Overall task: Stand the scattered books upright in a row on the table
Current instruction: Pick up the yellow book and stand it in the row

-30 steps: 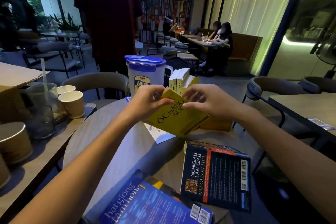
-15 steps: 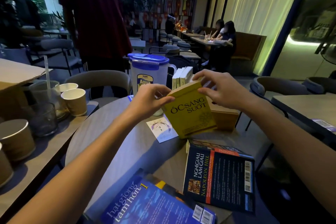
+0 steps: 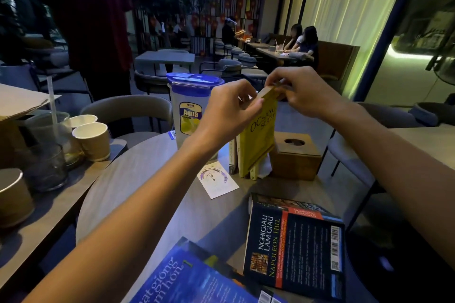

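Hands hide yellow book's top edge and the row behind.

Round table, grey wood-grain top, carrying the following. Far side: clear plastic pitcher with blue lid and yellow "Aqua" label; just right of it, a short row of upright books, fronted by a yellow book standing on its lower edge, top edge pinched by both hands. Right of the row, close beside it: wooden tissue box with oval slot on top. In front of the row: white card, lying flat, purple drawing on it. Near edge: dark book, flat, back cover up with barcode, resting on another volume; blue book, flat, partly cut off by the frame.
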Tool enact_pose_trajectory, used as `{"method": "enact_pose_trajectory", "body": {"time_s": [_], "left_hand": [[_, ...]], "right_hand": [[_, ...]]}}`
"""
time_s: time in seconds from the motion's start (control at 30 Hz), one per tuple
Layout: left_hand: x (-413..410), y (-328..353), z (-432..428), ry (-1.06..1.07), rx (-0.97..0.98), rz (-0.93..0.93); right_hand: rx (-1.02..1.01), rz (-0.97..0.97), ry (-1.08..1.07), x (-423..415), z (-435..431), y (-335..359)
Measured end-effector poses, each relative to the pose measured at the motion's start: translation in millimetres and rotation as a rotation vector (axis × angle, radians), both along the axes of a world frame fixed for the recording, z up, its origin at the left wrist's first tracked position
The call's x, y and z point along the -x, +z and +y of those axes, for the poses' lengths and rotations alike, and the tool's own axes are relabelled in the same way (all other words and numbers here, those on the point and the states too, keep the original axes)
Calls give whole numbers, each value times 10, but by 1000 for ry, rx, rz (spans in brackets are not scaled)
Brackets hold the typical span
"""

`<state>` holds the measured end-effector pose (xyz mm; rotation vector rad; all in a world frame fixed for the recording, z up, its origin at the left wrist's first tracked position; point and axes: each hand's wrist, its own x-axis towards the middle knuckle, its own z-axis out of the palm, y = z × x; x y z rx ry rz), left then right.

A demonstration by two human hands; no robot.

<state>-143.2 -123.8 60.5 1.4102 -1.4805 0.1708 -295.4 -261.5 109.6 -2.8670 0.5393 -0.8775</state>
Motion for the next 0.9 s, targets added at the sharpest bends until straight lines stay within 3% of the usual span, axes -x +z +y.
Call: {"method": "enact_pose_trajectory", "body": {"time_s": [0.13,0.5,0.73,0.9], "left_hand": [[126,-54,-158,-46,-63,31],[138,-323,-477,-70,-303,-186],[42,-299,-550,56,-256,-418],[-17,-298,-575,76,-249,-449]], "right_hand": [[12,36,-30,-19,-186,-68],[-121,79,-114,-150,-604,-449],[-227,41,-149,-262,-671,-553],[-242,88,-174,-299,-644,-573]]}}
